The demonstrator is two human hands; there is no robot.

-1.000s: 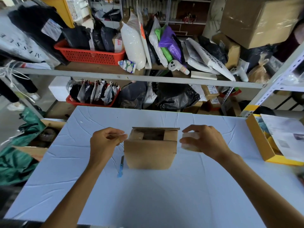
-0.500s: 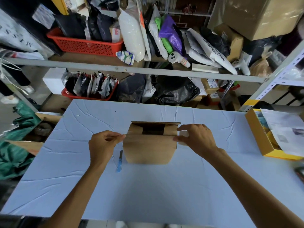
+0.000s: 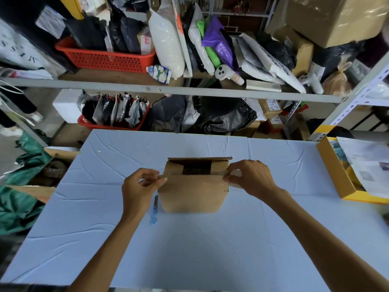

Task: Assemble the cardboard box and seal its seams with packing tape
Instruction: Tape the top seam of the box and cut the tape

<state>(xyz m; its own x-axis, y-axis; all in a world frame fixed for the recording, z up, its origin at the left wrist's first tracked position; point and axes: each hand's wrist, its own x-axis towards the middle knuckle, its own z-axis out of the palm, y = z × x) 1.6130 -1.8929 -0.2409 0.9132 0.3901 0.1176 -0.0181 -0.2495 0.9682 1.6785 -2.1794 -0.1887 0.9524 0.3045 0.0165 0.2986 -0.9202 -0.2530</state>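
Two hands at cardboard box [image 3: 192,190], mid-bench: left hand [image 3: 140,187] pinches tape end [image 3: 161,175], right hand [image 3: 250,180] grips roll [image 3: 234,179]. Keep strip taut, centred over seam.

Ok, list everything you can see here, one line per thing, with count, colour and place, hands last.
small brown cardboard box: one, brown, table centre, top part open
clear packing tape strip: one, transparent, stretched along the box's top front edge
packing tape roll: one, pale, mostly hidden in right hand
blue-handled cutter: one, blue, on table left of box
light blue table cover: one, creased
shallow yellow cardboard tray: one, table's right edge, papers inside
red plastic baskets: two, upper and lower shelf, left
large brown carton: one, top right
black plastic bags: several, lower shelf
left hand: pinching tape end
right hand: at box's right corner
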